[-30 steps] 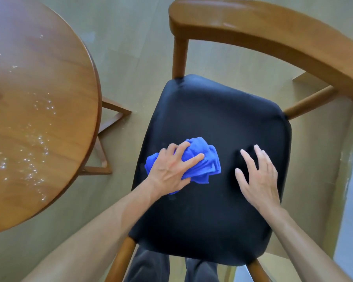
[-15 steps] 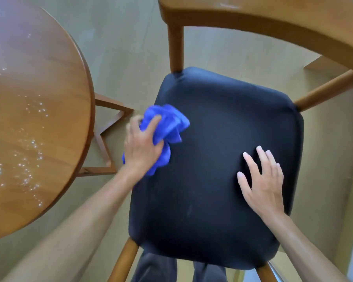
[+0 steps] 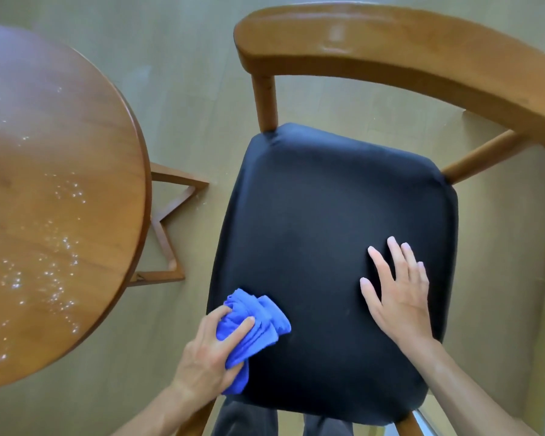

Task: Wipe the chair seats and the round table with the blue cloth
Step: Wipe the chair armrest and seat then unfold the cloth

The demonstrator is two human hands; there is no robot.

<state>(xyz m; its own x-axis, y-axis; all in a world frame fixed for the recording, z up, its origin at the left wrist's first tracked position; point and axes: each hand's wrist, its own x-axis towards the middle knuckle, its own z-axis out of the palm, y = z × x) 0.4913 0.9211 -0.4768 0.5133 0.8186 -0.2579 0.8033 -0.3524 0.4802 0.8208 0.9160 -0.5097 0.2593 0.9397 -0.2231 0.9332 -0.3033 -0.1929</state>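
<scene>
My left hand point(image 3: 206, 350): fingers and thumb curled round the bunched blue cloth point(image 3: 254, 328), pressing it onto the near left corner of the chair seat point(image 3: 312, 234). Part of the cloth hangs just past the seat's left edge.

My right hand point(image 3: 397, 292): flat on the right side of the seat, fingers straight and slightly spread, holding nothing.

Chair seat: black, padded, rounded corners. A few faint pale marks on it, possibly dust or smears; the view is too soft to tell.

Chair frame point(image 3: 390, 48): brown wood, curved back rail above the seat, carried on round posts at the left and right rear corners.

Round bench point(image 3: 60, 190): brown wood top, left of the chair and apart from it, scattered with small bright droplets or specks across its middle and lower part. Its angled wooden base point(image 3: 170, 221) shows beneath the rim.

Floor point(image 3: 186, 89): pale greenish-beige.

My dark trouser legs point(image 3: 243, 418): below the seat's front edge.

No writing or labels readable anywhere.
</scene>
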